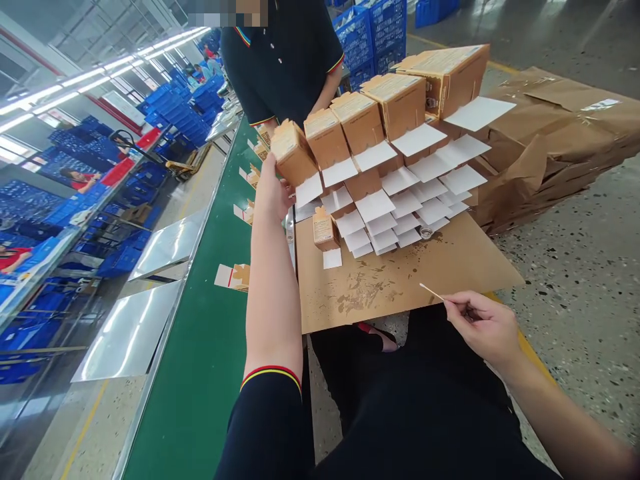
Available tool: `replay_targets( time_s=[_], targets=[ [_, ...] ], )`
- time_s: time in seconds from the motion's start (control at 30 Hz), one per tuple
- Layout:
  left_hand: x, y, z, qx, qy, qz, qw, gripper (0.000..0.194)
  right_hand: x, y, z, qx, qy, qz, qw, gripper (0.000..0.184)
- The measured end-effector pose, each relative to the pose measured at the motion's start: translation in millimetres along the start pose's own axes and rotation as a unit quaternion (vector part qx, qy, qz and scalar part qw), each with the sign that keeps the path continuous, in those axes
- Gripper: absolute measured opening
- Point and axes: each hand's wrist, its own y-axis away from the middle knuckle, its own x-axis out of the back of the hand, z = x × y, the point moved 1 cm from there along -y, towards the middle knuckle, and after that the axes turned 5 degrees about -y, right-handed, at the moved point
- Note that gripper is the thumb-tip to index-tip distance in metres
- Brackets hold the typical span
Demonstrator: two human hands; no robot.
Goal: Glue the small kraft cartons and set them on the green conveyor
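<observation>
A thin cotton swab [431,291] is pinched between the thumb and fingers of my right hand [483,327], its white tip pointing left over the cardboard sheet [440,260]. My left hand [273,190] reaches forward and grips a small brown carton [294,155] at the left end of the top row; its fingers are partly hidden. Beside it stand more brown cartons [367,123], stacked in rows, their white flaps [377,207] hanging out toward me. One carton [325,230] stands apart at the stack's front left. A small clear round item [425,232] lies at the stack's lower edge.
A green conveyor belt [200,347] runs along my left, with several open cartons [235,277] on it. Another person [283,60] in a dark shirt stands behind the stack. Brown paper-wrapped bundles [565,140] lie to the right. Blue crates [373,40] stand farther back.
</observation>
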Motion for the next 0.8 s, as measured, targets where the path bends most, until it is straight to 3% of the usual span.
replay_targets(
  time_s=[0.1, 0.2, 0.3, 0.43, 0.57, 0.7, 0.8],
  targets=[
    [29.8, 36, 9, 0.042, 0.051, -0.047, 0.997, 0.037, 7, -9, 3, 0.019, 0.01, 0.013, 1.0, 0.019],
    [69.3, 103, -1, 0.024, 0.081, -0.049, 0.995, 0.058, 18, -34, 11, 0.03, 0.066, 0.034, 0.997, 0.018],
    [96.9, 180, -39, 0.074, 0.108, -0.018, 0.991, 0.069, 25, -75, 17, 0.014, 0.149, 0.026, 0.988, 0.016],
    [105.9, 257, -98, 0.186, 0.142, 0.019, 0.972, 0.074, 19, -130, 16, -0.052, 0.288, -0.08, 0.953, 0.015],
    [96.4, 289, -131, 0.241, 0.149, 0.036, 0.958, 0.067, 2, -160, 13, -0.07, 0.35, -0.136, 0.924, 0.02],
    [85.9, 296, -141, 0.239, 0.099, 0.036, 0.965, 0.073, -4, -172, 20, -0.087, 0.418, -0.188, 0.884, 0.02],
    [81.4, 296, -144, 0.215, 0.052, 0.028, 0.975, 0.078, 3, -171, 27, -0.081, 0.4, -0.17, 0.897, 0.02]
  ],
)
